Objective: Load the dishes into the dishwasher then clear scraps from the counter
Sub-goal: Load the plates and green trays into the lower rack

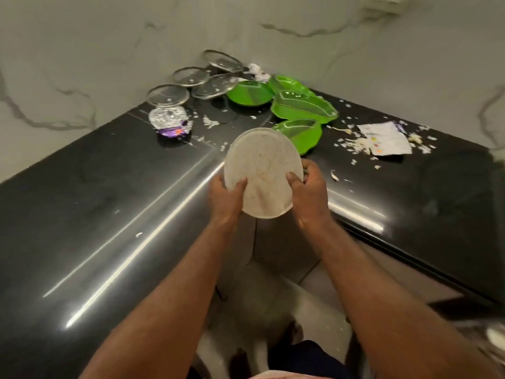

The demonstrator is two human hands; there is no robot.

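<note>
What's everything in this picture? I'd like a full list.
white plate: one, white, soiled, held above the counter's corner
green dishes: four, bright green, clustered at the back
clear discs: four, see-through, back left by the wall
foil wrapper: one, silver and purple, in front of the discs
tissue: one, white, crumpled, back corner
paper sheet: one, white, printed, on the right
scraps: many, whitish, scattered on the counter
counter: one, glossy black
wall: marbled grey-white
left hand: grips the plate's left edge
right hand: grips its right edge
</note>
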